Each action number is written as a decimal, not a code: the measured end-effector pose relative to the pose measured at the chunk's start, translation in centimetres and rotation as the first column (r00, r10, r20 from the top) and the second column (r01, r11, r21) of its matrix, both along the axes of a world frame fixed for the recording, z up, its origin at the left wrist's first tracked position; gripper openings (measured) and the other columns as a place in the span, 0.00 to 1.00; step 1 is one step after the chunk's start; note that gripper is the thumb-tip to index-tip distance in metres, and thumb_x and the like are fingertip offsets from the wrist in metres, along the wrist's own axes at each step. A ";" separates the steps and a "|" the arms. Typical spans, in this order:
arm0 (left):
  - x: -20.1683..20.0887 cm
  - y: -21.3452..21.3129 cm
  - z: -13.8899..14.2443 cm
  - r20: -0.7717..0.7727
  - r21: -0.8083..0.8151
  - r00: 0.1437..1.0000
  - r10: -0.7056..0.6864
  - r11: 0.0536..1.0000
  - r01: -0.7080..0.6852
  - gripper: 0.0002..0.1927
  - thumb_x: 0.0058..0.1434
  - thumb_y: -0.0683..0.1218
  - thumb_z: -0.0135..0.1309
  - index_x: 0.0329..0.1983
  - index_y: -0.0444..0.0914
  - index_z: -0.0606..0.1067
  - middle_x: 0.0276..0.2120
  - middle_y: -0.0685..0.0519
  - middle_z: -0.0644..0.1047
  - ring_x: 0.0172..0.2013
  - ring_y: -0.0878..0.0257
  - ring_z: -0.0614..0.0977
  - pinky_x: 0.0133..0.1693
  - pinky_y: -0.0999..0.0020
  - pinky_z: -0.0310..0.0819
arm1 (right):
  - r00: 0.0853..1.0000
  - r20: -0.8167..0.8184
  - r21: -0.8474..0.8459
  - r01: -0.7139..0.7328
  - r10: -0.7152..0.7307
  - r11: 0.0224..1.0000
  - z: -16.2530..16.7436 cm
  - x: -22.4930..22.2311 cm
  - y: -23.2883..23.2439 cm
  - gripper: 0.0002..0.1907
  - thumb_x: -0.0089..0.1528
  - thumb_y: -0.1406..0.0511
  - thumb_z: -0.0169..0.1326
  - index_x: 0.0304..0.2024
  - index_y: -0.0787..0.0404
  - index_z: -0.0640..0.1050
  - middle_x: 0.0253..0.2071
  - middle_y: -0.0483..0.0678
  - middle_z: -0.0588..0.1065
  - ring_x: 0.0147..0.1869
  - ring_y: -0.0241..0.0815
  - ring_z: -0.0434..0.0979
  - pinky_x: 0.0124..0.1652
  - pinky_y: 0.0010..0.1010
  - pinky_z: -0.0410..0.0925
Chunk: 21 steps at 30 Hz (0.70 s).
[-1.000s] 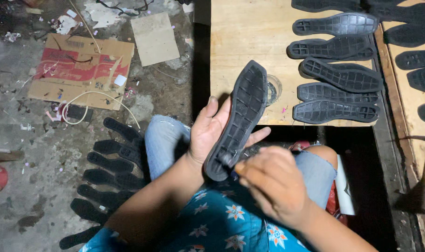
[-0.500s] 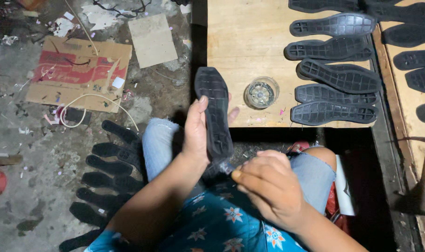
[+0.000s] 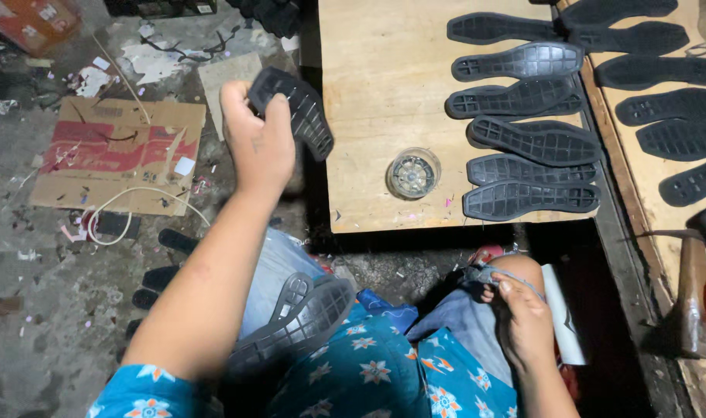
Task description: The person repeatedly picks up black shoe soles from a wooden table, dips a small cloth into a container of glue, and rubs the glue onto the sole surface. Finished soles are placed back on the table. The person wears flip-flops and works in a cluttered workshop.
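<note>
My left hand (image 3: 258, 143) is raised out in front and grips a black rubber shoe sole (image 3: 300, 108) by one end, tread side showing, above the left edge of a wooden board (image 3: 368, 85). My right hand (image 3: 523, 321) rests low on my right knee and pinches a small grey piece of material (image 3: 488, 275). Another dark sole (image 3: 295, 321) lies on my lap, partly under my left forearm. A row of several finished black soles (image 3: 523, 135) lies on the right half of the board.
A small round tin (image 3: 412, 173) stands on the board near its front edge. More soles (image 3: 670, 108) lie on a second board at the right, with a hammer (image 3: 690, 298) below them. Flattened cardboard (image 3: 113, 159), a white cord and soles (image 3: 155, 275) litter the floor at the left.
My left hand has lifted the sole up and away from my lap toward the board's left edge. My right hand has dropped to my knee. The camera view has shifted closer to the board.
</note>
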State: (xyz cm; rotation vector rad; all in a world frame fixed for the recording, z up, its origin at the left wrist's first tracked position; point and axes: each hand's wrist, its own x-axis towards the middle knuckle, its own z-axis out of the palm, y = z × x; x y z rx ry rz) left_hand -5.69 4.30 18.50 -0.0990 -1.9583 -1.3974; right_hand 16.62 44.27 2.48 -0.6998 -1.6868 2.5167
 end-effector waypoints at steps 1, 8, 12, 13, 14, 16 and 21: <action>-1.4 0.4 0.1 0.026 0.021 1.000 -0.016 1.000 0.015 0.08 0.66 0.41 0.53 0.44 0.32 0.68 0.36 0.52 0.74 0.38 0.64 0.76 0.45 0.68 0.73 | 1.000 -0.028 0.004 0.003 -0.003 1.000 -0.9 0.3 0.3 0.14 0.68 0.66 0.51 0.50 0.72 0.78 0.41 0.56 0.79 0.43 0.45 0.79 0.48 0.37 0.72; -7.5 6.8 -1.2 0.237 0.597 0.904 -0.357 0.787 0.154 0.05 0.62 0.40 0.49 0.40 0.36 0.69 0.34 0.50 0.77 0.35 0.62 0.80 0.37 0.63 0.81 | 0.993 -0.109 0.024 -0.030 0.033 0.999 -2.8 0.1 1.0 0.15 0.69 0.68 0.51 0.52 0.73 0.78 0.43 0.55 0.80 0.43 0.44 0.79 0.47 0.36 0.72; -7.8 8.3 -3.1 0.410 0.735 0.819 -0.401 0.677 -0.036 0.06 0.61 0.41 0.48 0.41 0.38 0.70 0.35 0.50 0.78 0.36 0.56 0.84 0.37 0.56 0.85 | 0.995 -0.095 0.036 -0.008 0.011 0.999 -2.2 0.0 0.8 0.14 0.68 0.68 0.51 0.52 0.73 0.78 0.43 0.55 0.80 0.43 0.45 0.79 0.47 0.37 0.72; -7.7 8.2 -3.8 0.402 0.774 0.803 -0.440 0.632 -0.041 0.06 0.61 0.41 0.47 0.41 0.36 0.71 0.36 0.48 0.79 0.36 0.56 0.84 0.37 0.56 0.84 | 0.996 -0.086 0.041 -0.006 0.009 0.999 -2.1 0.0 0.7 0.14 0.68 0.68 0.51 0.52 0.73 0.78 0.43 0.56 0.80 0.43 0.45 0.79 0.47 0.37 0.73; -7.5 7.9 -4.5 0.392 0.810 0.786 -0.478 0.584 -0.049 0.07 0.61 0.40 0.46 0.41 0.35 0.72 0.37 0.47 0.80 0.36 0.55 0.84 0.37 0.56 0.84 | 0.997 -0.076 0.045 -0.005 0.008 0.999 -2.0 0.1 0.7 0.14 0.68 0.68 0.51 0.52 0.73 0.78 0.43 0.56 0.80 0.43 0.45 0.80 0.47 0.37 0.73; -7.3 7.1 -5.8 0.429 0.821 0.748 -0.507 0.564 -0.089 0.09 0.62 0.40 0.45 0.41 0.32 0.74 0.37 0.45 0.81 0.35 0.53 0.85 0.37 0.57 0.84 | 0.995 -0.102 0.011 -0.010 0.011 1.000 -1.8 0.1 0.6 0.15 0.68 0.68 0.51 0.52 0.73 0.78 0.43 0.55 0.80 0.43 0.44 0.80 0.47 0.37 0.72; -6.3 5.4 -8.5 0.643 0.653 0.644 -0.414 0.735 -0.179 0.06 0.62 0.37 0.48 0.40 0.30 0.72 0.34 0.43 0.81 0.32 0.51 0.85 0.39 0.54 0.86 | 0.996 -0.084 0.004 0.004 -0.004 1.000 -2.0 0.0 0.6 0.15 0.68 0.69 0.51 0.53 0.73 0.78 0.42 0.55 0.80 0.43 0.44 0.79 0.48 0.36 0.72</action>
